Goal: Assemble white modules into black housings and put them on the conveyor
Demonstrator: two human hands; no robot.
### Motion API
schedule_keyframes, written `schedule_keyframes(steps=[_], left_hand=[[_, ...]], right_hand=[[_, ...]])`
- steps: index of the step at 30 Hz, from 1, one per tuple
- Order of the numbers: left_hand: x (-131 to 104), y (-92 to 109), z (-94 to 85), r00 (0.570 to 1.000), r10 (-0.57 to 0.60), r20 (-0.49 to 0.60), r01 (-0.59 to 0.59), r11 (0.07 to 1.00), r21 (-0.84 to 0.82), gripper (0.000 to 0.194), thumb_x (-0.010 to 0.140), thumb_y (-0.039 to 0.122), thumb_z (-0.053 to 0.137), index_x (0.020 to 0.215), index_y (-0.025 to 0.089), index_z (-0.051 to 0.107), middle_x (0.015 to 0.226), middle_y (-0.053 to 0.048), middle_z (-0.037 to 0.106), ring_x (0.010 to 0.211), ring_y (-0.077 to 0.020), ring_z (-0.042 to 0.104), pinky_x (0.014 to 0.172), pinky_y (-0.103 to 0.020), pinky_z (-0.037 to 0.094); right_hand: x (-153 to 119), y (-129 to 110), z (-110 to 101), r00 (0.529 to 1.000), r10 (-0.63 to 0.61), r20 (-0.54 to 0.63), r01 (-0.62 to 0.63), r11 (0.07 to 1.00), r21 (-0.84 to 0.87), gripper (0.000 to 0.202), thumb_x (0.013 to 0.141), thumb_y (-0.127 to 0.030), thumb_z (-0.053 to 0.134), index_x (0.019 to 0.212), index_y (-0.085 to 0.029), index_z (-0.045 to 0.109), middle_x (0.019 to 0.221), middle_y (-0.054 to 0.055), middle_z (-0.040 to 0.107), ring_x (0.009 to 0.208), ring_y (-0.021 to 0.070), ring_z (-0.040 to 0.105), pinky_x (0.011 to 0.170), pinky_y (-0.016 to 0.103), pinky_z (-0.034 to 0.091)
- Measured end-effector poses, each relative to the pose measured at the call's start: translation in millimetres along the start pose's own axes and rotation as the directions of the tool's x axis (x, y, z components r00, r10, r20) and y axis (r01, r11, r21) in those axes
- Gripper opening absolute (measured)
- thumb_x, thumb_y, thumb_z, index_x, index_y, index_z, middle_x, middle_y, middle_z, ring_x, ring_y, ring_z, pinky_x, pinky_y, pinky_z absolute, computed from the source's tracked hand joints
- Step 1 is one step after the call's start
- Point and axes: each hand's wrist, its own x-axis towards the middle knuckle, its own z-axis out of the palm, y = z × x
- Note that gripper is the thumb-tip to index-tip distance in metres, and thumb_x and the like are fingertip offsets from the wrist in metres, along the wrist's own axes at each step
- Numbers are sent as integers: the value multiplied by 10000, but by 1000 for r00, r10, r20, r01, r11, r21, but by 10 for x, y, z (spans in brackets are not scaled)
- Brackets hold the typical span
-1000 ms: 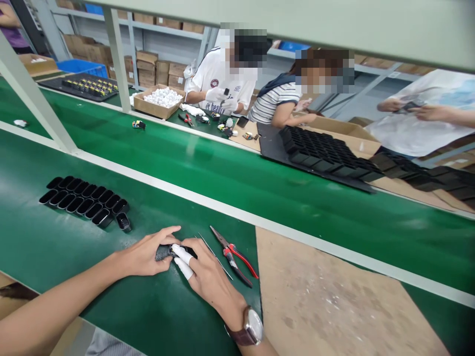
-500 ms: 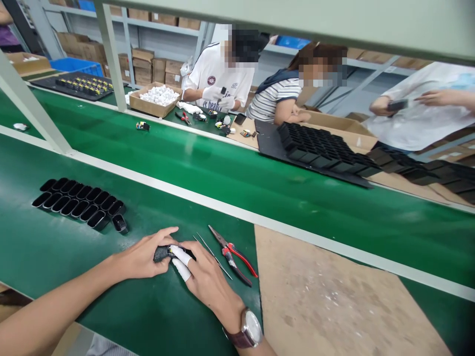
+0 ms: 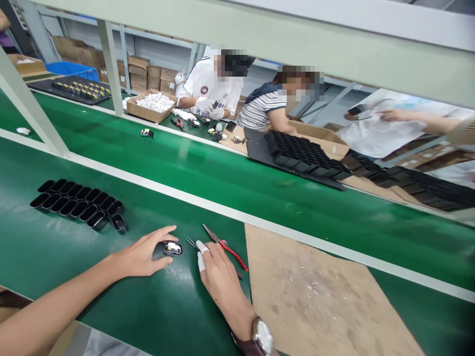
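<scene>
My left hand (image 3: 146,254) steadies a small black plastic case (image 3: 166,251) on the green bench, thumb on the near side and fingers on the far side, index finger raised. Inside the case's opening, white and yellow parts of a circuit board (image 3: 173,247) show. Just right of it, my right hand (image 3: 218,269), with white finger cots on two fingers, grips thin metal tweezers (image 3: 191,243), their tips pointing toward the case. Partly behind that hand lie red-and-black long-nose pliers (image 3: 233,254).
Rows of black cases (image 3: 76,202) stand at the left of the bench. A brown board (image 3: 319,291) lies at right. Past a pale rail (image 3: 159,195) runs a green conveyor belt (image 3: 208,165) with a small board assembly (image 3: 147,133). Co-workers sit beyond it; an overhead beam crosses above.
My right hand has left the case, moved right and picked up the tweezers from beside the pliers. My left hand stays at the case. The camera view has shifted slightly.
</scene>
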Motion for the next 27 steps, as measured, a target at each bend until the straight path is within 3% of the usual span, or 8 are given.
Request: schedule_keyframes(steps=[5, 10, 17, 27], left_hand=[[6, -15, 21, 999, 41, -22, -41, 999, -21, 702, 1012, 308, 607, 1614, 321, 245, 1449, -38, 680, 1385, -247, 606, 1186, -456, 472], [12, -36, 22, 998, 56, -15, -56, 998, -22, 711, 1022, 321, 608, 1630, 319, 239, 1423, -49, 696, 1354, -258, 624, 1163, -468, 485], [0, -55, 17, 997, 75, -9, -75, 997, -27, 733, 1030, 335, 618, 1644, 340, 218, 1427, -32, 698, 1382, -260, 608, 1163, -457, 483], [9, -72, 20, 998, 65, 7, -65, 997, -37, 738, 1033, 327, 616, 1654, 331, 218, 1453, -36, 689, 1399, -268, 598, 1164, -447, 481]], right_hand=[[39, -161, -146, 996, -27, -87, 40, 988, 147, 315, 1010, -68, 452, 1264, -152, 618, 1079, 107, 655, 810, 211, 648, 656, 326, 534], [113, -241, -259, 990, -117, -77, 125, 986, 108, 337, 961, -26, 446, 1206, -141, 648, 1040, 105, 646, 744, 208, 599, 589, 331, 464], [177, -243, -243, 989, -136, -65, 140, 989, 50, 280, 911, 2, 437, 897, -183, 645, 991, 109, 640, 718, 205, 566, 555, 339, 430], [207, -217, -267, 985, -160, -61, 163, 986, 46, 257, 955, -21, 450, 944, -179, 653, 967, 95, 644, 699, 188, 557, 574, 322, 431]])
